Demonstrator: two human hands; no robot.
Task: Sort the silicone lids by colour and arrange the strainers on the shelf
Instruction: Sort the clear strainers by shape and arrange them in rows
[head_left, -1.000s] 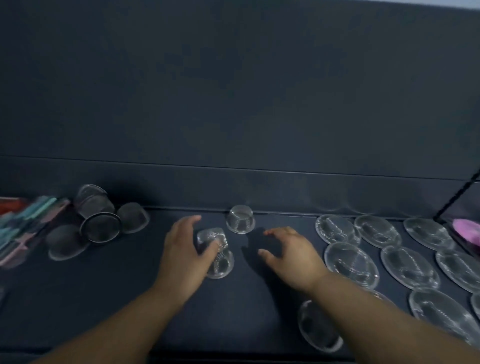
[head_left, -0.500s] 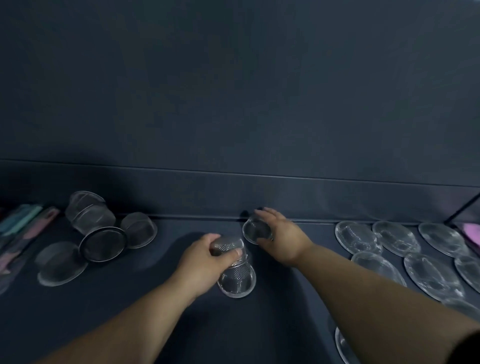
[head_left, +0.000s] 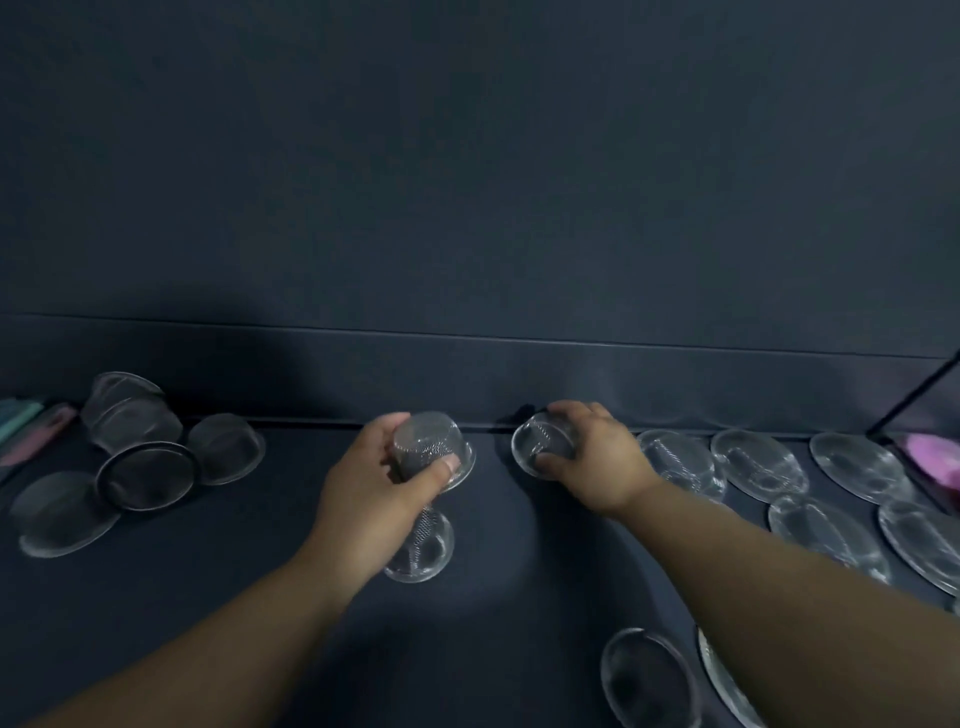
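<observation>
My left hand (head_left: 371, 486) grips an upturned mesh strainer (head_left: 428, 447) between thumb and fingers, lifted off the dark shelf (head_left: 291, 571). Another small strainer (head_left: 421, 545) lies on the shelf just below that hand. My right hand (head_left: 592, 457) holds a small strainer (head_left: 540, 447) tipped on its side near the back edge. A cluster of several mesh strainers (head_left: 140, 467) lies at the left. Several clear silicone lids (head_left: 758, 462) are spread flat on the right.
A pink lid (head_left: 932, 452) shows at the far right behind a thin black frame. Teal and pink items (head_left: 31, 431) lie at the far left edge. A dark wall rises right behind the shelf. Two more clear lids (head_left: 649, 680) lie near the front.
My left hand has lifted its strainer up and back, leaving another on the shelf. My right hand reached to the back strainer, took hold of it and tipped it on its side.
</observation>
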